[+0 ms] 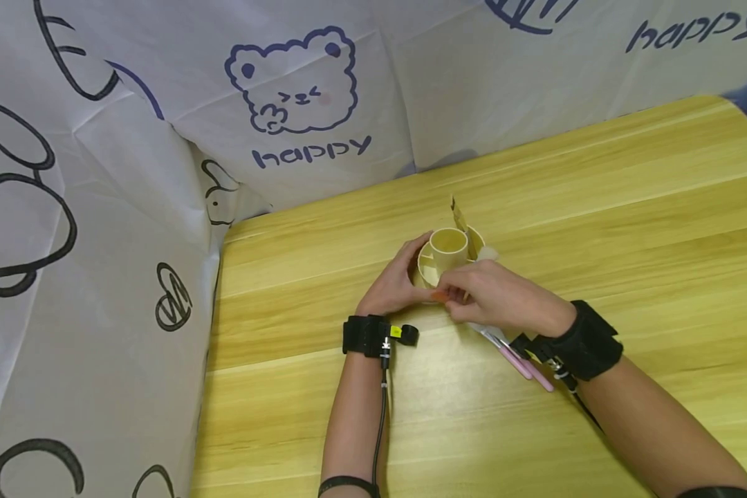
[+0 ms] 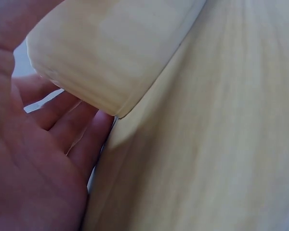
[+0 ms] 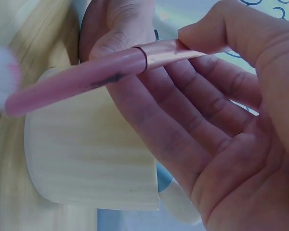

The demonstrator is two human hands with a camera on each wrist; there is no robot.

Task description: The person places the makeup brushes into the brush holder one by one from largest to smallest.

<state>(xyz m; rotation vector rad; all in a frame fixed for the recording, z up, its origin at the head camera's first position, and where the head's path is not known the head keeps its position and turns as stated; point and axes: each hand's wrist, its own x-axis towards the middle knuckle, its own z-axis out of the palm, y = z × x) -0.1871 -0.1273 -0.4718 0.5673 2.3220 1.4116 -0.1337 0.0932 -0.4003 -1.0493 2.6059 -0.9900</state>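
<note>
A cream round organizer (image 1: 428,272) stands on the table, with a taller cup (image 1: 449,250) at its centre. My left hand (image 1: 393,283) holds its left side, thumb in front and fingers curled behind; in the left wrist view those fingers lie along the smooth wall (image 2: 106,53). Just in front of the organizer, my right hand (image 1: 488,294) pinches a makeup brush between thumb and fingers. The right wrist view shows its pink handle (image 3: 77,86) and coppery ferrule (image 3: 166,54), crossing before the organizer; its bristles are hidden by the hand.
A thin flat case (image 1: 459,218) stands upright in the organizer's back. White bristles (image 1: 487,254) show at its right side. Two pink-handled brushes (image 1: 523,363) lie on the table under the right wrist. A printed white cloth (image 1: 180,173) hangs behind and to the left.
</note>
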